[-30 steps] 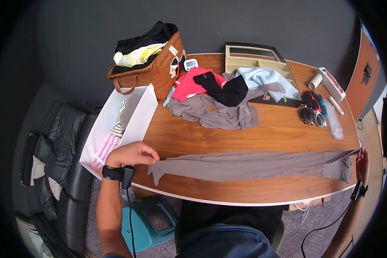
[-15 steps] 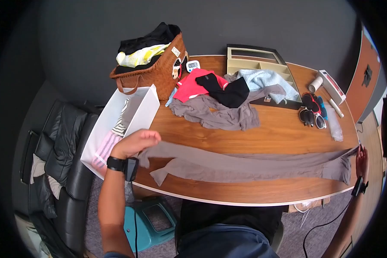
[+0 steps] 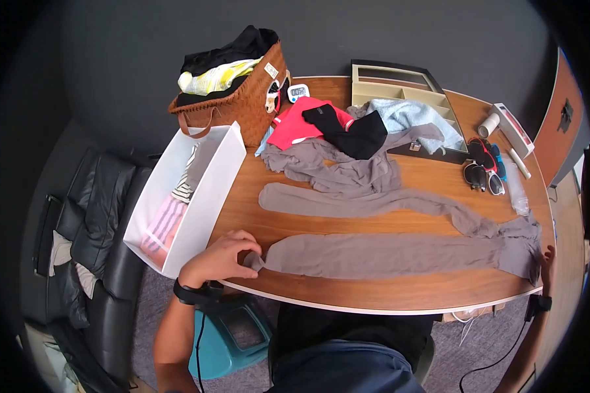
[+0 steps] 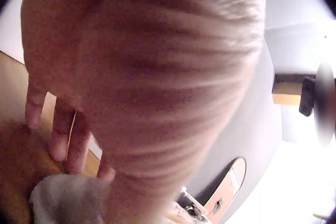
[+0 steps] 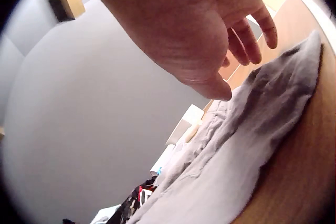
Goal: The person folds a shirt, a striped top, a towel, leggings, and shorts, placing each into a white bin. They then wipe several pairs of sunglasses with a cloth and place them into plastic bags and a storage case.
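A pair of grey tights (image 3: 387, 254) lies along the front of the table, its two legs spread apart and pointing left. My left hand (image 3: 219, 261) pinches the toe end of the nearer leg between thumb and fingers; in the left wrist view that grey toe (image 4: 68, 199) shows below the fingertips. At the table's right edge, beside the waist end of the tights, is my right hand (image 3: 548, 268). The right wrist view has this hand (image 5: 205, 35) over the grey fabric (image 5: 226, 166), fingers loosely bent and nothing between them.
A white bin (image 3: 206, 216) with folded clothes stands left of the tights, a brown basket (image 3: 242, 118) of clothes behind it. Behind the tights are a clothes pile (image 3: 334, 167) and a compartment box (image 3: 373, 92). Sunglasses (image 3: 484, 177) lie at the right.
The two legs, earlier lying together, are now apart, the farther one shifted back. My left hand lifted, then came down at the nearer toe. My right hand let go of the waist end and moved slightly nearer.
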Available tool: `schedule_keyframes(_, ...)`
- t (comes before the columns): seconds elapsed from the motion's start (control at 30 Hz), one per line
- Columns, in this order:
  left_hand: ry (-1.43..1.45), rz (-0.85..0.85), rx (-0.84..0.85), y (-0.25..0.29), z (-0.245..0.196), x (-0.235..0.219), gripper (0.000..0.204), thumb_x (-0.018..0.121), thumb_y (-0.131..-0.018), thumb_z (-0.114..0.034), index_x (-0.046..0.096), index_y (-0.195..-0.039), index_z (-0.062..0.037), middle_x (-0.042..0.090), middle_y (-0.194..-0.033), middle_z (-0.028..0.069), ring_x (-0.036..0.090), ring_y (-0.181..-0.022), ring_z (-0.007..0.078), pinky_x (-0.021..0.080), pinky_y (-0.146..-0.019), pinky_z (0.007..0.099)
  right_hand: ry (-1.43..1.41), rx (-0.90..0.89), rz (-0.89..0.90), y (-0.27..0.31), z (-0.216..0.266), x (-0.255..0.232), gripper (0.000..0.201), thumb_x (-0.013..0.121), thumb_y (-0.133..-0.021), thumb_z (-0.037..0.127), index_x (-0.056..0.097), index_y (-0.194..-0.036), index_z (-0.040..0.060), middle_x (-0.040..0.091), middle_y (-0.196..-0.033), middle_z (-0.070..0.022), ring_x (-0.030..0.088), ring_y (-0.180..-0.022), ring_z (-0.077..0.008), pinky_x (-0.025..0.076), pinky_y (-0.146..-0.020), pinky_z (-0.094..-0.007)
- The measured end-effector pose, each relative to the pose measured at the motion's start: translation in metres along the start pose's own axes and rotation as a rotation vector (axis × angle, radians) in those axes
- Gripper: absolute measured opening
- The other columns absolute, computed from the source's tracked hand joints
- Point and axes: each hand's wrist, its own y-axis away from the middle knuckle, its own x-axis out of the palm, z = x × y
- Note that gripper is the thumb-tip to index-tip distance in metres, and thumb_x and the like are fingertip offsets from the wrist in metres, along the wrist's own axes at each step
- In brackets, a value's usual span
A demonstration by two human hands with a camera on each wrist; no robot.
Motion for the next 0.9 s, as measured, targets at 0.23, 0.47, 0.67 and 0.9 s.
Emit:
schedule_keyframes(0.23,-0.091,-0.329,-0.138,-0.008,-0.004,-0.003,0.012,0.061,-0.071,0.003,0.057,-0.081,-0.0022,0.058,-0.091,0.0114,0.056,-0.090,0.0315,0.044,-0.081,0.0394,0.062,0.070,0.113,0.020,-0.008,0.004,0.039,0.064,-0.080,0.009,0.052,-0.117,0.0084,0.057,-0.092,-0.0111,0.058,-0.082,-0.0221,0.049,-0.070,-0.0373)
schedule_keyframes(0.47,-0.266,-0.281,-0.198,0.001,0.017,0.008,0.023,0.053,-0.069,0.010,0.063,-0.086,-0.0031,0.060,-0.094,0.0132,0.056,-0.095,0.0352,0.044,-0.083,0.0420,0.191,-0.036,0.067,0.014,-0.020,-0.001,0.039,0.063,-0.078,0.007,0.052,-0.116,0.0063,0.057,-0.096,-0.0141,0.058,-0.087,-0.0270,0.048,-0.076,-0.0397)
schedule_keyframes(0.67,-0.222,-0.345,-0.099,-0.015,0.016,-0.012,0.023,0.052,-0.074,0.005,0.065,-0.092,-0.0006,0.062,-0.095,0.0187,0.056,-0.099,0.0385,0.046,-0.087,0.0444,0.150,-0.246,-0.050,0.001,0.001,-0.002,0.034,0.062,-0.085,0.009,0.053,-0.117,0.0033,0.058,-0.111,-0.0173,0.058,-0.103,-0.0314,0.048,-0.085,-0.0378)
schedule_keyframes(0.9,-0.005,-0.433,-0.077,-0.102,0.026,-0.013,0.040,0.058,-0.080,0.005,0.055,-0.119,0.0001,0.055,-0.112,0.0173,0.059,-0.082,0.0273,0.050,-0.077,0.0358,-0.348,0.144,0.034,-0.006,0.148,0.000,0.053,0.055,-0.087,0.004,0.041,-0.138,-0.0022,0.054,-0.123,-0.0180,0.063,-0.076,-0.0179,0.052,-0.061,-0.0300)
